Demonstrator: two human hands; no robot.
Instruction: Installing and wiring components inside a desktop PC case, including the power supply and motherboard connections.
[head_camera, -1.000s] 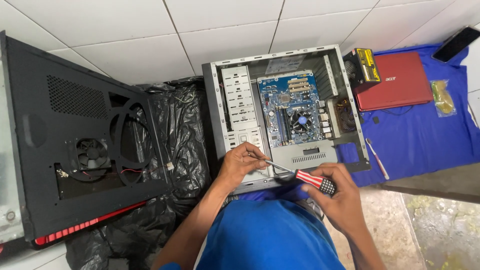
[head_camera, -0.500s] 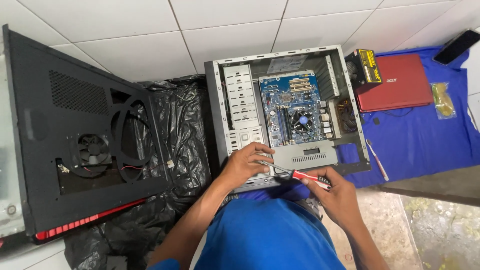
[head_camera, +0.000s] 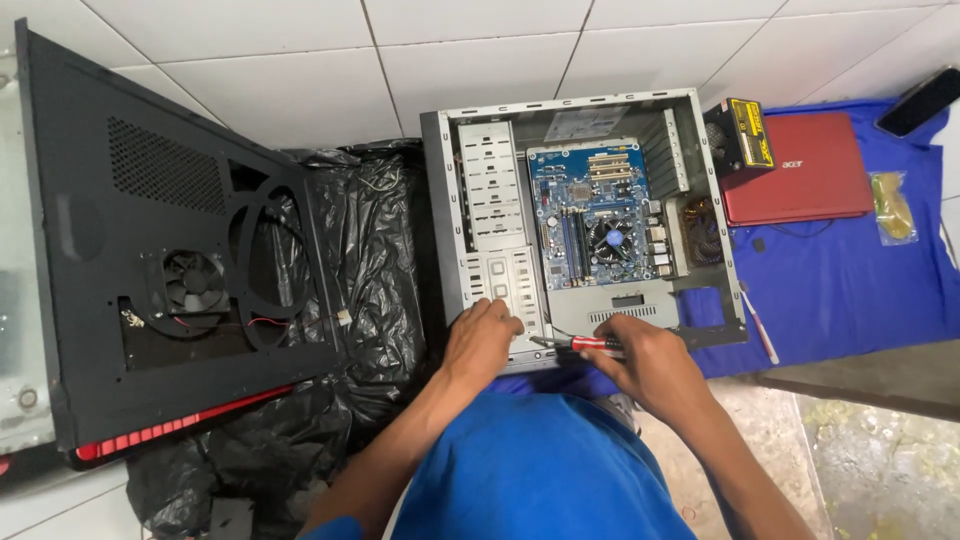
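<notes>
Screwdriver (head_camera: 578, 343) with a red-and-black handle lies nearly level in the right hand (head_camera: 640, 358), fingers wrapped round the grip, tip pointing toward nine o'clock at the near edge of the open computer case (head_camera: 450, 230). The left hand (head_camera: 482, 335) rests fingers-down on that edge beside the tip — apparently steadying the spot, fingers curled with nothing visibly held. The case lies on its side, blue motherboard (head_camera: 598, 215) facing up. At nine o'clock rests the black side panel (head_camera: 110, 200); at two o'clock, a red laptop (head_camera: 800, 165) on blue cloth (head_camera: 850, 290).
</notes>
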